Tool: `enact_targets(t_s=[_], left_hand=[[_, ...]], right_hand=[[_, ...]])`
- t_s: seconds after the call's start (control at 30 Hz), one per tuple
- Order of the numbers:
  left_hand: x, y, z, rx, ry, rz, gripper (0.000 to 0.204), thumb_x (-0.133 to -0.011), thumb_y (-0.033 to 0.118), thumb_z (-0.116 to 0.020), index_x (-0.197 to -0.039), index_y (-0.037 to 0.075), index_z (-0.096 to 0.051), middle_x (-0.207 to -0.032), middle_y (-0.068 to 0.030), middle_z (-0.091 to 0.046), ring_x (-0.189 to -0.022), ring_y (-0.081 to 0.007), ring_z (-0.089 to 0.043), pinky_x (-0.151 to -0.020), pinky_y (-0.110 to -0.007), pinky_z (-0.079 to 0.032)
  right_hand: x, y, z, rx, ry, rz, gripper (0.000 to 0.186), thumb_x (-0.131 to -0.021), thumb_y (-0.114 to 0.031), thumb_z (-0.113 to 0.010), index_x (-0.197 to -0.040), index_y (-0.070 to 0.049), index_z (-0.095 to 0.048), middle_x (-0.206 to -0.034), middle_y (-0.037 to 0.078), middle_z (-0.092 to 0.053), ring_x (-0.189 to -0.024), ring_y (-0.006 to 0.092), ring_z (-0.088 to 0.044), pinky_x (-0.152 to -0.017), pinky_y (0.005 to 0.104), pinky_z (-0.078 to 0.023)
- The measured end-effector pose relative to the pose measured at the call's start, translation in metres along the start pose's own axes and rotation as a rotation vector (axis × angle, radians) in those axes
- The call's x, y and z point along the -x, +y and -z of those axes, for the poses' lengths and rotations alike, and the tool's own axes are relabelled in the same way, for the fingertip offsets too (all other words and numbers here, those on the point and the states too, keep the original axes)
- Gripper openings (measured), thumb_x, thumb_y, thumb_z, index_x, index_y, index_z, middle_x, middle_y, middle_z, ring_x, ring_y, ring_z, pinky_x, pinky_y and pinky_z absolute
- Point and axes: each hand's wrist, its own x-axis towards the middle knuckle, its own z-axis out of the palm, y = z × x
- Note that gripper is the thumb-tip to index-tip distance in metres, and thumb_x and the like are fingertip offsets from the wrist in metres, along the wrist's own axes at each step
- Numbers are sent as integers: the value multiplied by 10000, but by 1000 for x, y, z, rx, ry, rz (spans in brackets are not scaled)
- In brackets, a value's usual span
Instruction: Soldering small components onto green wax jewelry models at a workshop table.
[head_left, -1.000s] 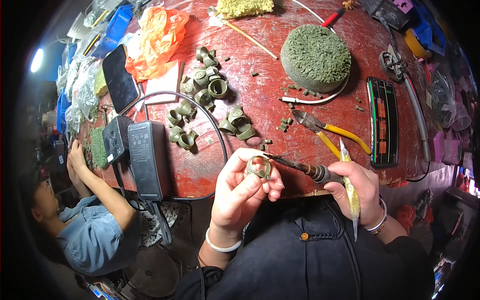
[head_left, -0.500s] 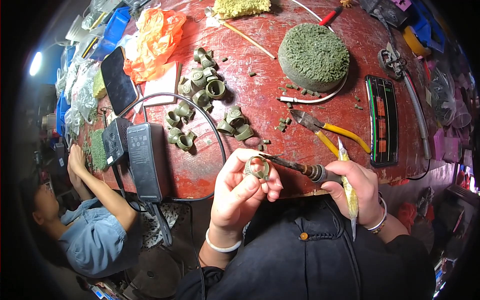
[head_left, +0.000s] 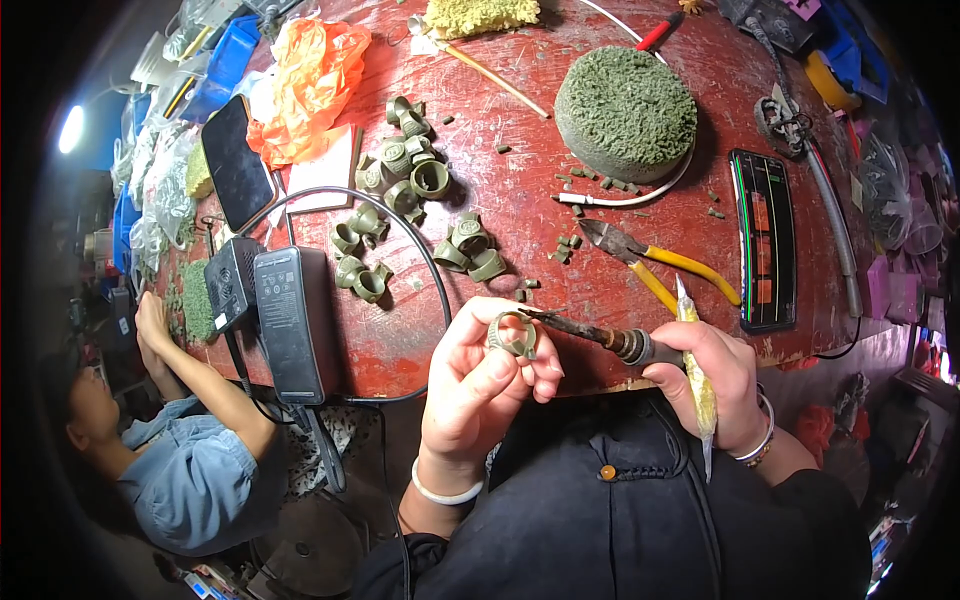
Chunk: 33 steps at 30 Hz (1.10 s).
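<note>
My left hand pinches an olive-green ring upright between thumb and fingers. My right hand is closed on a dark-handled heating tool, whose dark tip meets or almost meets the ring's upper rim. The same hand also holds a double-ended metal-tipped tool with a yellow wrapped middle. Beyond my hands lie clusters of similar olive-green rings, small green offcuts and yellow-handled nippers.
The red table holds a green wax block, a lit phone, black power adapters, a cable, an orange bag and a dark tablet. At left, a co-worker in a blue shirt has both hands at the table edge.
My hands, the ring and both tools stay almost still. The table objects sit slightly higher and further left in the picture than a second ago.
</note>
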Motion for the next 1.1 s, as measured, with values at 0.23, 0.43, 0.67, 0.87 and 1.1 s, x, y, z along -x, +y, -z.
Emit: enact_targets(t_s=[0.23, 0.43, 0.67, 0.87, 1.1], left_hand=[[0, 0, -2, -10, 15, 1, 377, -915, 173, -659, -1191, 5, -463, -931, -183, -608, -800, -235, -622, -679, -325, -509], [-1, 0, -2, -5, 17, 0, 375, -913, 174, -661, -1179, -13, -475, -929, -183, -613, -795, -228, -626, -679, -322, -510], [-1, 0, -1, -1, 3, -3, 365, -916, 159, -654, -1182, -16, -477, -924, -178, -613, -799, -227, -628, -678, -319, -512], [-1, 0, -2, 10, 8, 0, 359, -916, 145, -652, -1184, -19, -478, -912, -170, -611, -811, -226, -628, -679, -318, -515], [-1, 0, -2, -8, 0, -1, 369, -912, 144, -656, -1191, -23, -481, -915, -176, -614, -816, -223, -632, -682, -315, -519]], right_hand=[[1, 1, 0, 5, -1, -3, 269, -807, -120, -772, -990, -15, -606, -839, 112, -651, -673, 291, -636, -605, 359, -503], [3, 2, -1, -23, 33, -20, 278, -813, -140, -773, -998, -14, -609, -791, 118, -639, -659, 290, -637, -590, 352, -496], [2, 2, -1, -14, 35, -28, 277, -813, -151, -775, -991, -17, -611, -782, 117, -637, -658, 291, -639, -588, 351, -494], [1, 2, -1, -15, 27, -12, 271, -814, -143, -773, -988, -16, -609, -816, 117, -648, -672, 295, -643, -599, 354, -501], [1, 1, -1, -21, 10, -28, 262, -818, -132, -767, -987, -11, -608, -841, 122, -655, -694, 299, -649, -614, 356, -508]])
